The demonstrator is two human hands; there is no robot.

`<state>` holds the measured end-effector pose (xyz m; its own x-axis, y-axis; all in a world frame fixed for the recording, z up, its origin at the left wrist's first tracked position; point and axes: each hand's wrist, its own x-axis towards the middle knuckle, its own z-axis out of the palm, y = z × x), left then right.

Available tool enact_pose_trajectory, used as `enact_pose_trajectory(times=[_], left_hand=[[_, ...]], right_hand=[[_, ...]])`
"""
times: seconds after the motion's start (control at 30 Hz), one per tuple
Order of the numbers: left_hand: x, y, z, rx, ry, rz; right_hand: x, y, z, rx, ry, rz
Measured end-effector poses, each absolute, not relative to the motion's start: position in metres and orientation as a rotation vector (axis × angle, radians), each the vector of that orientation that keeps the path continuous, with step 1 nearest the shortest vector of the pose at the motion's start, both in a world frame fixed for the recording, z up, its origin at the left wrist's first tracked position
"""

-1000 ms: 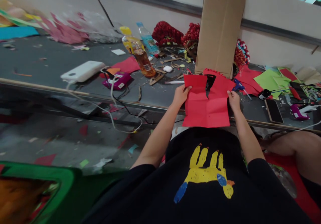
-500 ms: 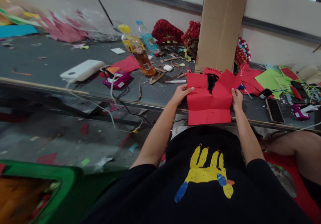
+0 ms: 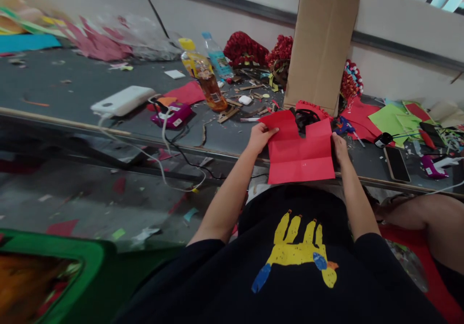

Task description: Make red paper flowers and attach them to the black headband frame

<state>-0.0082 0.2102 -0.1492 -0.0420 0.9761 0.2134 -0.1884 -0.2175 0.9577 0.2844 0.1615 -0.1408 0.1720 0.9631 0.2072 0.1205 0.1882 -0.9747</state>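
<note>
A creased sheet of red paper [image 3: 299, 157] with a notch cut into its far edge is held up over the front edge of the table. My left hand [image 3: 259, 138] pinches its left side, thumb on top. At the right side my right hand [image 3: 340, 147] grips the paper's edge, with some fingers hidden behind it. Through the notch a black thing [image 3: 305, 118] shows, too covered to name. Just past my right hand lies a blue glue gun [image 3: 344, 125]. Behind the paper, a red beaded band [image 3: 308, 106] rests by the foot of an upright cardboard piece [image 3: 321, 48].
A tea bottle [image 3: 206, 80], a water bottle [image 3: 217, 55], a white power bank [image 3: 122, 101] and scraps cover the left of the table. Rightward are green paper [image 3: 389, 118], a phone [image 3: 397, 163] and another person's leg [image 3: 416, 210]. A green bin [image 3: 97, 256] stands lower left.
The red paper has been opened flatter, its upper flaps spreading outward and back. Both hands still hold its sides. The view has shifted slightly.
</note>
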Motion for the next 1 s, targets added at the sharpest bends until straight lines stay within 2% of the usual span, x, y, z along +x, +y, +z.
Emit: enact_pose_trajectory(times=[0.2,0.43,0.8,1.0], left_hand=[[-0.010,0.207,-0.147,1.517,1.220,1.614],[-0.007,0.200,-0.143,1.521,1.066,1.627],[-0.007,0.197,-0.145,1.550,1.027,1.214],[-0.013,0.209,-0.154,1.588,1.003,1.603]], right_hand=[[0.282,0.155,-0.139,-1.242,-1.366,0.854],[0.281,0.153,-0.137,-1.236,-1.483,0.833],[0.280,0.148,-0.133,-1.186,-1.577,0.935],[0.276,0.142,-0.131,-1.245,-1.681,1.078]])
